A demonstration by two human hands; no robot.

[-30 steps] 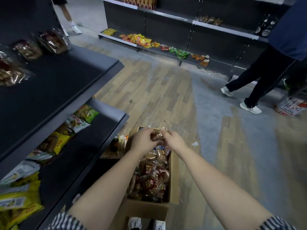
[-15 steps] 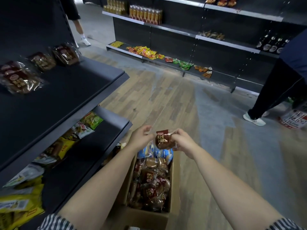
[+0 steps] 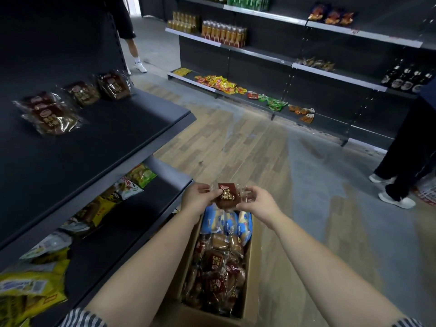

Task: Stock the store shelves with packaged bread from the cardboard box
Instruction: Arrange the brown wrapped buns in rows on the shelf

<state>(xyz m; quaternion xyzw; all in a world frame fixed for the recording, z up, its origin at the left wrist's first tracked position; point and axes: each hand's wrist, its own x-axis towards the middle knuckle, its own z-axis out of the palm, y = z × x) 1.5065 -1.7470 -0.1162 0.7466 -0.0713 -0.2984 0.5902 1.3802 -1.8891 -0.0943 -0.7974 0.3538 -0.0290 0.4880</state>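
I hold one clear packet of brown bread [image 3: 227, 195] with a dark red label above the open cardboard box [image 3: 250, 286]. My left hand [image 3: 197, 200] pinches its left edge and my right hand [image 3: 258, 201] grips its right edge. The box on the floor is full of more brown bread packets [image 3: 215, 279], with blue packets [image 3: 225, 221] at its far end. On the dark upper shelf [image 3: 106, 142] to my left lie three bread packets [image 3: 50, 114] of the same kind.
The lower shelf [image 3: 122, 223] on the left carries yellow and green snack bags. Across the wooden aisle stand dark shelves [image 3: 295, 57] with drinks and snack packets. A person in dark trousers [image 3: 408, 147] stands at the right, another person's leg [image 3: 133, 50] shows at the back.
Both hands have lifted the bread packet up out of the box and hold it higher. My view has tilted up, showing more of the far shelves.
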